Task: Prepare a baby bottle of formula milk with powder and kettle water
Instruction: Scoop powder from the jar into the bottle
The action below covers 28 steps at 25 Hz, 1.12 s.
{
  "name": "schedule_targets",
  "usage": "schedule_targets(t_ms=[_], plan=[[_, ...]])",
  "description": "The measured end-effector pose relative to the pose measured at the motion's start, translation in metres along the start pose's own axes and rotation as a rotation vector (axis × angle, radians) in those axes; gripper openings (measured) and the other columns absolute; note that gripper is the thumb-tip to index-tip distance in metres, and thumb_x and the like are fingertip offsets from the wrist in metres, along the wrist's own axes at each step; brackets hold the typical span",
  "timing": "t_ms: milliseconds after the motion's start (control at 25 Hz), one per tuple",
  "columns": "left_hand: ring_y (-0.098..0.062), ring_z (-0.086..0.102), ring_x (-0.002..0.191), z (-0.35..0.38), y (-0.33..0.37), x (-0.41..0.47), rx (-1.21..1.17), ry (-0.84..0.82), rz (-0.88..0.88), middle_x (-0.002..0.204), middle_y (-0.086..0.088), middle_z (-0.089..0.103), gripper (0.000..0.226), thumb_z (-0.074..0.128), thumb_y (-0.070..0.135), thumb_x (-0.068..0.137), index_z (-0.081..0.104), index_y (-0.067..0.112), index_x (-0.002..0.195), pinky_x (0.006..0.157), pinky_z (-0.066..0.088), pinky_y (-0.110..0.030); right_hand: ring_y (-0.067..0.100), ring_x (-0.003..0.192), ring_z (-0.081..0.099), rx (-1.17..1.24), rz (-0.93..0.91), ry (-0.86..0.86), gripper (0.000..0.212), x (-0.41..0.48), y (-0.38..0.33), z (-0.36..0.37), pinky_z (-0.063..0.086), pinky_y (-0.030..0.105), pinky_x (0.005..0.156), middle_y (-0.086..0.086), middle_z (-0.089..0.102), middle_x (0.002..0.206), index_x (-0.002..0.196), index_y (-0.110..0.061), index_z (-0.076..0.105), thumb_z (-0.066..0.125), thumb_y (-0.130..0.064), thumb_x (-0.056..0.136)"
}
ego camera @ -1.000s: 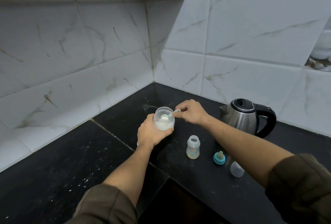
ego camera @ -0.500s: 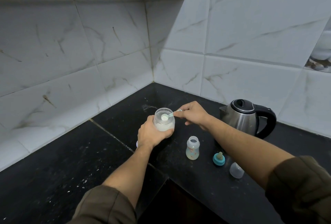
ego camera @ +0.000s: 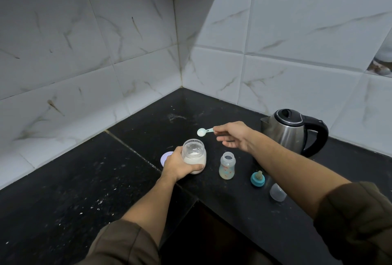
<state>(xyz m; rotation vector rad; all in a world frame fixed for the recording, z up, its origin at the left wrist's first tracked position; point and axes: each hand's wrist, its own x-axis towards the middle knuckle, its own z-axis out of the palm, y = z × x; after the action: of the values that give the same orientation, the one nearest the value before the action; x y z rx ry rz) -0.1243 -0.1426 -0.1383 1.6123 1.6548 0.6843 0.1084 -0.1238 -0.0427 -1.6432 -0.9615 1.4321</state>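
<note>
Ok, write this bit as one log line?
left hand grips powder jar | right hand pinches scoop outside jar | baby bottle open, upright

Dark olive-brown cloth is worn on both arms: the left sleeve (ego camera: pixel 127 243) and the right sleeve (ego camera: pixel 356 222) (creased and bunched at its cuff) are ended well back from the fingers, and forearms, left hand (ego camera: pixel 178 167) and right hand (ego camera: pixel 235 135) are left bare.
</note>
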Motion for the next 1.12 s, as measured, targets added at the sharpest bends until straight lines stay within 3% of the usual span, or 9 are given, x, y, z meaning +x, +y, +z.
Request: schedule_targets(t_ms=[120,320,480,560,640,720,800,960,1120], plan=[[-0.011,0.064,0.109,0.004,-0.009,-0.002,0.007,0.002,-0.016,0.111,0.017,0.067,0.090,0.097,0.053,0.051,0.058,0.029,0.128,0.096,0.051,-0.030,0.012,0.083,0.073,0.012,0.003,0.007,0.011,-0.001,0.004,-0.004,0.056,0.024,0.059,-0.003,0.082,0.089,0.094,-0.014,0.082,0.084,-0.024,0.089],[-0.013,0.063,0.107,0.003,-0.022,-0.007,0.047,-0.022,-0.027,0.106,0.018,0.067,0.079,0.092,0.056,0.049,0.056,0.038,0.117,0.093,0.052,-0.033,0.012,0.082,0.073,0.018,-0.004,0.043,0.012,-0.001,0.005,-0.009,0.055,0.023,0.057,-0.002,0.082,0.092,0.092,-0.014,0.084,0.084,-0.025,0.089],[-0.016,0.063,0.113,0.002,-0.032,-0.009,0.018,-0.029,-0.057,0.114,0.012,0.069,0.089,0.094,0.056,0.050,0.058,0.033,0.127,0.098,0.051,-0.034,0.012,0.081,0.072,0.007,0.005,0.053,0.012,-0.004,0.009,-0.013,0.055,0.023,0.058,-0.002,0.082,0.090,0.094,-0.014,0.084,0.084,-0.025,0.090],[-0.017,0.063,0.118,-0.002,-0.033,-0.009,-0.004,-0.039,-0.060,0.119,0.012,0.068,0.102,0.096,0.059,0.046,0.054,0.031,0.135,0.102,0.051,-0.034,0.012,0.081,0.072,0.008,0.004,0.060,0.013,-0.006,0.009,-0.015,0.055,0.023,0.059,-0.001,0.082,0.091,0.095,-0.013,0.083,0.083,-0.025,0.091],[-0.021,0.057,0.131,-0.008,-0.030,-0.011,-0.017,-0.061,-0.071,0.138,0.007,0.062,0.131,0.097,0.063,0.043,0.037,0.025,0.155,0.111,0.046,-0.037,0.012,0.079,0.071,0.017,0.000,0.063,0.013,-0.008,0.008,-0.018,0.054,0.023,0.059,-0.001,0.081,0.091,0.094,-0.013,0.083,0.083,-0.025,0.091],[-0.024,0.044,0.145,-0.014,-0.020,-0.014,-0.012,-0.039,-0.060,0.158,0.001,0.044,0.158,0.097,0.065,0.041,0.010,0.024,0.166,0.118,0.038,-0.040,0.011,0.077,0.071,0.037,-0.010,0.064,0.012,-0.010,0.005,-0.021,0.053,0.022,0.059,-0.002,0.080,0.089,0.093,-0.013,0.082,0.082,-0.025,0.091],[-0.022,0.032,0.153,-0.021,-0.005,-0.015,0.006,0.059,0.017,0.169,0.001,0.028,0.165,0.093,0.075,0.036,0.002,0.029,0.166,0.122,0.033,-0.043,0.009,0.075,0.070,0.062,-0.026,0.073,0.011,-0.012,0.003,-0.025,0.052,0.022,0.058,-0.003,0.080,0.089,0.091,-0.014,0.081,0.082,-0.025,0.092],[-0.016,0.030,0.154,-0.019,0.036,-0.013,0.013,0.223,0.242,0.168,0.008,0.030,0.150,0.082,0.088,0.039,0.016,0.034,0.162,0.122,0.034,-0.042,0.007,0.072,0.069,0.108,-0.071,0.142,0.011,-0.017,0.001,-0.032,0.051,0.021,0.054,-0.003,0.080,0.091,0.091,-0.015,0.080,0.080,-0.026,0.093],[-0.016,0.046,0.144,0.014,0.071,-0.013,-0.050,0.091,0.300,0.161,0.010,0.043,0.147,0.084,0.087,0.039,0.027,0.028,0.161,0.117,0.044,-0.040,0.005,0.065,0.066,0.166,-0.121,0.238,0.011,-0.023,0.007,-0.043,0.050,0.016,0.045,-0.004,0.077,0.086,0.090,-0.014,0.078,0.079,-0.025,0.094]])
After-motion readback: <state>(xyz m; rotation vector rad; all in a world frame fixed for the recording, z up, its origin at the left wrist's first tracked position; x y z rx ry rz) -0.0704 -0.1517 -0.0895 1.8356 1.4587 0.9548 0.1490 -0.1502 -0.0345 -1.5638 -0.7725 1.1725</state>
